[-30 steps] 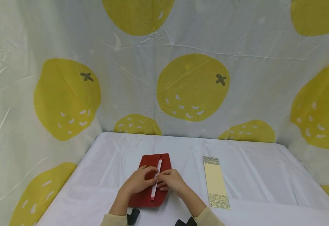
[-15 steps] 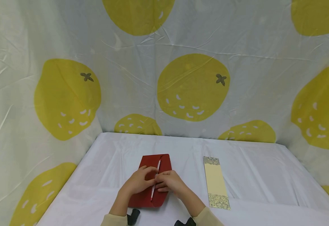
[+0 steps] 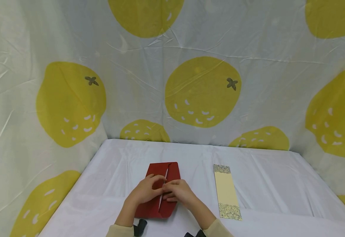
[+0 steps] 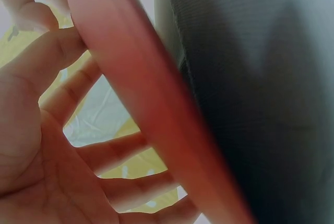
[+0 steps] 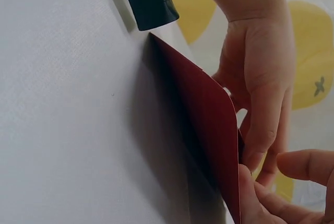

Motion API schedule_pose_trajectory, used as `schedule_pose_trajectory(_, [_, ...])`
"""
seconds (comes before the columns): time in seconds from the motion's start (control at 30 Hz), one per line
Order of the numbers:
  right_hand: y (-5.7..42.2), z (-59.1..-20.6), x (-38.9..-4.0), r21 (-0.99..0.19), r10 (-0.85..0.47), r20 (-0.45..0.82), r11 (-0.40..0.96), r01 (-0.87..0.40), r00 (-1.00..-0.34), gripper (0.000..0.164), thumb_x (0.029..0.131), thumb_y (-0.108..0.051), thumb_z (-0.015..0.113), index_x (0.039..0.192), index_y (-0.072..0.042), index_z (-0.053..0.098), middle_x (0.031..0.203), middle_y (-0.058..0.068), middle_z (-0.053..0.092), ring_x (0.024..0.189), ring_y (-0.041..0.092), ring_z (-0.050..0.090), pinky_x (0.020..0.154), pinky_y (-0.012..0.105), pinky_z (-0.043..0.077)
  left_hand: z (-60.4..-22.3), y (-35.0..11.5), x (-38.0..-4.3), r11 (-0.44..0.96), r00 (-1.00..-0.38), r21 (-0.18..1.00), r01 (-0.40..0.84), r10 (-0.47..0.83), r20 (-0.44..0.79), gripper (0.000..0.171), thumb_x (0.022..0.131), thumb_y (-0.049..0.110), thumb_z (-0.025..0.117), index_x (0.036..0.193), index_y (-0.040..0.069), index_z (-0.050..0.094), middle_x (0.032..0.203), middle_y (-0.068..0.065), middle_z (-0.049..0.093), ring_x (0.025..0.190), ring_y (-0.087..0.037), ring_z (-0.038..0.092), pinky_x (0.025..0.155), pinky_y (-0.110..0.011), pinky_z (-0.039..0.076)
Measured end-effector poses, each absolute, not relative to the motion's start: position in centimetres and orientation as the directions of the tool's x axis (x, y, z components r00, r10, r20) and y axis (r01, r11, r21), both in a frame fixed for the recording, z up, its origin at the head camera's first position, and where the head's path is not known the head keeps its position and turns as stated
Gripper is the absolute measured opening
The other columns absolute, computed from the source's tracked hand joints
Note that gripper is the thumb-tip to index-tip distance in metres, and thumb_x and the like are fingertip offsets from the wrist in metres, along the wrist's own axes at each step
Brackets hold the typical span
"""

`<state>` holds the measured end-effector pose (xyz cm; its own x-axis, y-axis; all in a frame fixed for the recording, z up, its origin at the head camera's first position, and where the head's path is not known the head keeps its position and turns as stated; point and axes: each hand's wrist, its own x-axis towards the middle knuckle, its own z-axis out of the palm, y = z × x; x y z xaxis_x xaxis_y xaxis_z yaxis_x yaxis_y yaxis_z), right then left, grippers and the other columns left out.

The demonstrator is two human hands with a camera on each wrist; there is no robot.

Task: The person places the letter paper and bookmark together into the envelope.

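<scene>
Rectangular red paper envelope (image 3: 154, 205), just left of centre: flap (image 3: 173, 171) pinched by the right hand (image 3: 179, 191), steadied by the spread left hand (image 3: 145, 190); flap adjustment is presumably in hand, even pressure called for.

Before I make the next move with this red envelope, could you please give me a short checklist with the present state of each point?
1. Both hands at the envelope: ok; the left hand and the right hand meet over its opening.
2. Red envelope flat on the white cloth: not ok; in the right wrist view an edge stands off it, with shadow beneath.
3. Opening fully closed: not ok; a thin white sliver shows along it.
4. Middle of the opening lined up: cannot tell; fingers cover it.
5. Patterned cream card out of the way: ok; it lies apart, to the right of both hands.
</scene>
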<state>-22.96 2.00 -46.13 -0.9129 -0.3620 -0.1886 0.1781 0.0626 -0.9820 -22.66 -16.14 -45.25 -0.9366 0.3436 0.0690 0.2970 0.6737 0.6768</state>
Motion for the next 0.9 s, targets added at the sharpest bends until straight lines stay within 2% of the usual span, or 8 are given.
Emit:
schedule_pose_trajectory(0.13, [2.6, -45.9, -22.6, -0.987, -0.326, -0.160, 0.078, 0.142, -0.932, 0.028, 0.090, -0.009, 0.060, 0.107, 0.014, 0.063, 0.087, 0.011, 0.069, 0.075, 0.026, 0.071, 0.067, 0.033, 0.057, -45.3, -16.1, -22.6, 0.676, -0.940, 0.679, 0.286, 0.335, 0.062, 0.030, 0.090, 0.027, 0.070, 0.118, 0.018, 0.064, 0.132, -0.023, 0.050, 0.115, -0.044, 0.053, 0.090, -0.062, 0.042])
schedule_pose_trajectory(0.53, [4.8, -44.7, -21.4, -0.993, -0.251, -0.118, 0.046, 0.110, -0.961, 0.026, 0.092, -0.010, 0.059, 0.104, 0.013, 0.062, 0.080, 0.009, 0.067, 0.064, 0.017, 0.067, 0.066, 0.035, 0.058, -45.2, -16.0, -22.5, 0.686, -0.946, 0.679, 0.261, 0.323, 0.037, 0.030, 0.089, 0.025, 0.070, 0.118, 0.020, 0.064, 0.132, -0.021, 0.051, 0.116, -0.041, 0.052, 0.090, -0.060, 0.043])
schedule_pose_trajectory(0.9, [7.9, -45.0, -21.0, -0.981, -0.164, -0.150, 0.149, 0.126, -0.975, 0.026, 0.091, -0.015, 0.062, 0.103, 0.008, 0.065, 0.080, 0.006, 0.069, 0.067, 0.020, 0.069, 0.062, 0.032, 0.055, -45.2, -15.8, -22.5, 0.695, -0.950, 0.675, 0.246, 0.312, 0.024, 0.031, 0.088, 0.026, 0.071, 0.118, 0.022, 0.064, 0.134, -0.021, 0.049, 0.117, -0.042, 0.051, 0.088, -0.059, 0.045])
